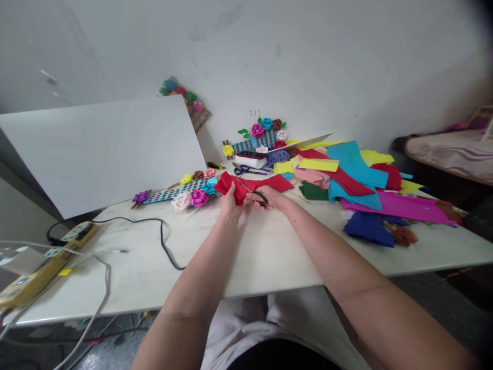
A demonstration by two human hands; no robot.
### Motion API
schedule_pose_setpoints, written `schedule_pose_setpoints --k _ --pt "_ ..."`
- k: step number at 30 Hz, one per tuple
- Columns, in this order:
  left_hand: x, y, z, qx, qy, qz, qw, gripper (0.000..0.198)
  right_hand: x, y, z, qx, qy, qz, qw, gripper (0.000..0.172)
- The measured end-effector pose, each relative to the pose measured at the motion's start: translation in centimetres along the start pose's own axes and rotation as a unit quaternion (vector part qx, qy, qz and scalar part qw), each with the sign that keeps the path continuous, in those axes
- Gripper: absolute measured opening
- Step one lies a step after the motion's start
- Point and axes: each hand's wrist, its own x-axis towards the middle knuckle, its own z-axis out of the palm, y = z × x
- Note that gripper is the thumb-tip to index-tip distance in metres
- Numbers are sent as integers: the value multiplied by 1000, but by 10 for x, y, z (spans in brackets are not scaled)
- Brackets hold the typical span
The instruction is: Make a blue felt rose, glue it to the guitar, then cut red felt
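Note:
Red crepe-like paper [228, 183] is pinched in my left hand [230, 202], with part of it stretching right behind my fingers. My right hand [269, 198] grips black-handled scissors [262, 197], whose blades point up and left against the red paper. Whether the blades are apart is too small to tell. Just left of my hands lies a blue and brown woven piece [169, 191] trimmed with paper flowers, a magenta flower [199, 198] among them.
Coloured paper sheets [356, 164] heap up on the right. Behind my hands are a second pair of scissors [246, 169], a phone on a white box [250, 159] and another flowered woven piece [256, 141]. A power strip [46, 267] with cables and a white board [103, 154] occupy the left.

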Motion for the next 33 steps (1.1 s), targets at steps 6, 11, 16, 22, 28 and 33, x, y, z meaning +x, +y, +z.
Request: schedule_pose_setpoints --k 6,11,16,22,28,33 --pt "-2 1 1 -1 -7 2 1000 4 -10 -15 7 16 22 30 999 23" --pt "-1 1 1 0 -7 -6 1000 4 -7 -11 5 1 17 18 1000 24" --pt "0 1 -1 -4 -17 -13 1000 5 -1 0 -1 -11 -4 0 1000 27" --pt "-2 2 0 10 -4 -20 1000 4 2 4 -2 -10 -14 -9 1000 27" --pt "-3 2 1 18 -3 -31 999 9 2 6 -2 2 -23 -18 1000 28" --pt "-2 2 0 12 5 -23 1000 12 -2 3 -2 1 -29 -29 999 32"
